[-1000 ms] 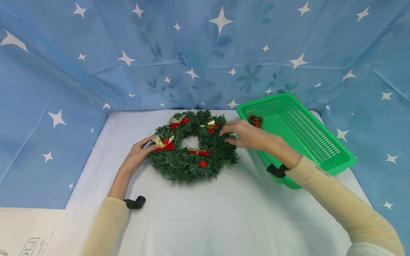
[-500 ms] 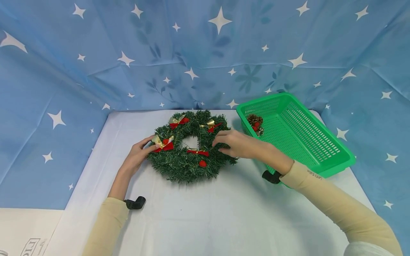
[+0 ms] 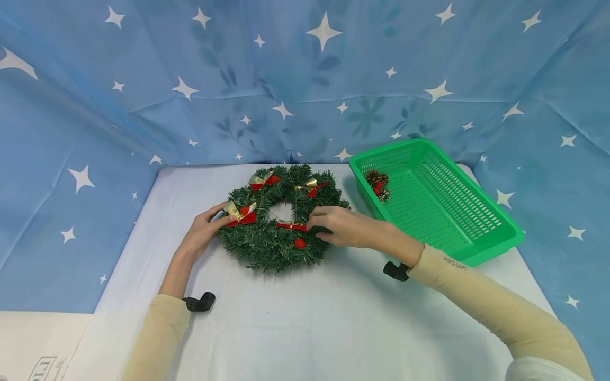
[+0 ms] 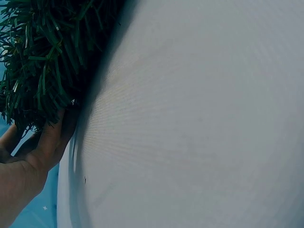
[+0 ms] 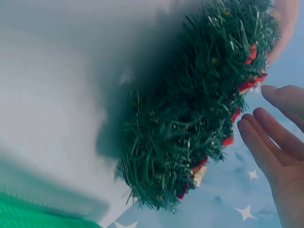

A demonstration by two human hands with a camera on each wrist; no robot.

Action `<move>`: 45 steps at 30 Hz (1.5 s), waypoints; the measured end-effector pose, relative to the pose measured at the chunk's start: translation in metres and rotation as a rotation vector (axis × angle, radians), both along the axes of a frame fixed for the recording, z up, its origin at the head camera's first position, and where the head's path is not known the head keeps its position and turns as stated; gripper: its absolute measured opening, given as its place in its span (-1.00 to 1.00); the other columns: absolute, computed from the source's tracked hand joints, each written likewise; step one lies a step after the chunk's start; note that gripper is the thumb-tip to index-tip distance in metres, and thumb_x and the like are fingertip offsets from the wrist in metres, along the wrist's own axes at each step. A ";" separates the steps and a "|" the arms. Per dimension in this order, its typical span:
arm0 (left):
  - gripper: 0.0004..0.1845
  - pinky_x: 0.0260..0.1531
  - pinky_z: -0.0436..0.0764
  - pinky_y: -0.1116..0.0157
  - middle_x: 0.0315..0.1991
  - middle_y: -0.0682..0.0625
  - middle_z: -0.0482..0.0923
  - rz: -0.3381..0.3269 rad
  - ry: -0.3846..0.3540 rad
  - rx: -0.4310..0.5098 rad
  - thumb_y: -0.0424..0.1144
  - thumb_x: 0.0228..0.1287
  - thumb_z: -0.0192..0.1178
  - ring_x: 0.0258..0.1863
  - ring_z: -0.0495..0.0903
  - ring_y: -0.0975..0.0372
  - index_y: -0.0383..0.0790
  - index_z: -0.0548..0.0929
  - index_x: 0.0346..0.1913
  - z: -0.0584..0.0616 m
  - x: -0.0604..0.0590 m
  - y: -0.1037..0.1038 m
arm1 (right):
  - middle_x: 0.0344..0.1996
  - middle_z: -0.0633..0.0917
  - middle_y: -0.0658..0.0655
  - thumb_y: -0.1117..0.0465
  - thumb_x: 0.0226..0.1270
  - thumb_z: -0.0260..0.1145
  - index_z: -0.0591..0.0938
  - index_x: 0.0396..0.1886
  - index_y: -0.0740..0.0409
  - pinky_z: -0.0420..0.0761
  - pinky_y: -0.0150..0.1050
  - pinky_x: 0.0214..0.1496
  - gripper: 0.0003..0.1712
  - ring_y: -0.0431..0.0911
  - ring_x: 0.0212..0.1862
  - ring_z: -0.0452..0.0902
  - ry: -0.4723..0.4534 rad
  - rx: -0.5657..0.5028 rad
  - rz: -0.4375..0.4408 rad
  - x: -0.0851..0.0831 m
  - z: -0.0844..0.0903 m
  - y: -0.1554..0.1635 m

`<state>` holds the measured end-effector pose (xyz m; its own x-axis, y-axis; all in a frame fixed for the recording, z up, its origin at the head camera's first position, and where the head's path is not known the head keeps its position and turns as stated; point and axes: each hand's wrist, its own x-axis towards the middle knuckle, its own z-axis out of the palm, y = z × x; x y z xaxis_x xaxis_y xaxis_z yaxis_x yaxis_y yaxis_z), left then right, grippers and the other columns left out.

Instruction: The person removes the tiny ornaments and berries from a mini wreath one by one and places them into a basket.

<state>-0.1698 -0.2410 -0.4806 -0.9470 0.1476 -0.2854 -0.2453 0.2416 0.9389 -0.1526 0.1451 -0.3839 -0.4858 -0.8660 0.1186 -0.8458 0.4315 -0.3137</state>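
Observation:
A green Christmas wreath [image 3: 264, 251] lies on the white cloth, trimmed with red bows and gold ribbon. My left hand [image 3: 202, 233] grips its left side, thumb on top by the left bow [image 3: 245, 217]. In the left wrist view, the fingers of that hand [image 4: 35, 159] reach round the wreath's outer edge. My right hand [image 3: 345, 227] is over the right front of the wreath, fingertips right at the end of the front bow [image 3: 286, 226]. Seen from the right wrist, the right hand's thumb and fingers stand apart with nothing between them. A red ball [image 3: 299, 243] sits just below that bow.
A green plastic basket [image 3: 495, 225] stands at the right, tilted across the table's back corner. At its left end lie pine cones [image 3: 376, 179] with a red ball. Blue star-printed curtains [image 3: 286, 63] enclose the white table [image 3: 267, 328] at the back and sides.
My right hand has moved left and toward me over the wreath, from near the back right bow to the front bow. My left hand has stayed on the wreath.

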 end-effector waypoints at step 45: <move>-0.11 0.51 0.04 -0.31 0.70 -0.10 -0.20 0.013 0.011 -0.017 0.11 0.41 0.32 0.66 -0.15 -0.14 -0.03 0.15 0.66 0.000 0.001 0.002 | -0.03 0.71 0.16 0.39 0.38 0.38 0.74 0.05 0.25 0.70 -0.34 -0.03 -0.73 -0.06 -0.05 0.71 -0.112 0.081 0.088 0.004 -0.023 -0.027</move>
